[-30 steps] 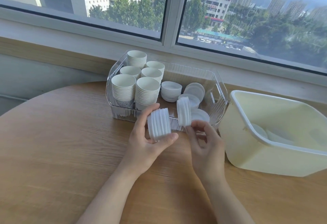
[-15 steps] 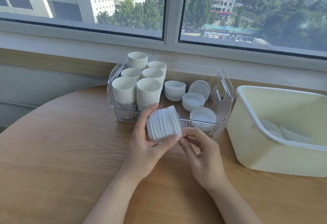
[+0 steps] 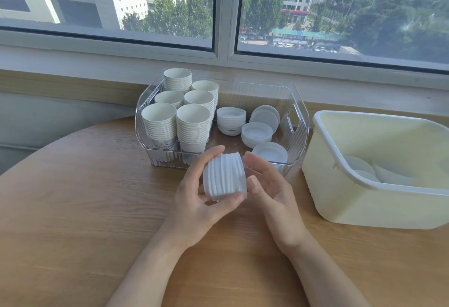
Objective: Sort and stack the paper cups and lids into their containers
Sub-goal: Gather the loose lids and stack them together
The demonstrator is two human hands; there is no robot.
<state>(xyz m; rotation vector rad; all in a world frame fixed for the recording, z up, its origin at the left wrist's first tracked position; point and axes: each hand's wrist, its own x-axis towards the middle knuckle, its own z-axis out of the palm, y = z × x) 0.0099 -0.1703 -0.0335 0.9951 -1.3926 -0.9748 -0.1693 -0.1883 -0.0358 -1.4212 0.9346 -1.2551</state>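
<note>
Wooden table (image 3: pixel 73 221), seen from above. Nearest the viewer, the left hand (image 3: pixel 194 207) grips a stack of white lids (image 3: pixel 224 175) held above the table: its fingers curl over the top of the stack and its thumb presses the lower edge. The stack lies on its side, its long axis running roughly left to right and tilted slightly away; one flat end faces the left palm, the other faces the right hand (image 3: pixel 272 190). The right hand stands just beside that end with fingers relaxed and spread, cupped toward the stack; whether the fingertips touch the lids cannot be told.

Just beyond both hands stands a clear ribbed bin (image 3: pixel 300 122). Beyond the left hand, its left half holds six upright stacks of paper cups (image 3: pixel 193 122), mouths up. Beyond the right hand, its right half holds further lid stacks (image 3: pixel 256 133), most lying flat with open sides up, one leaning against the far-right wall.

Well to the right of the right hand sits a cream tub (image 3: pixel 340 200), tilted toward the viewer, with a few loose lids (image 3: pixel 359 167) on its floor.

Farthest, beyond the bin, a window (image 3: pixel 226 15) overlooks buildings and trees.
</note>
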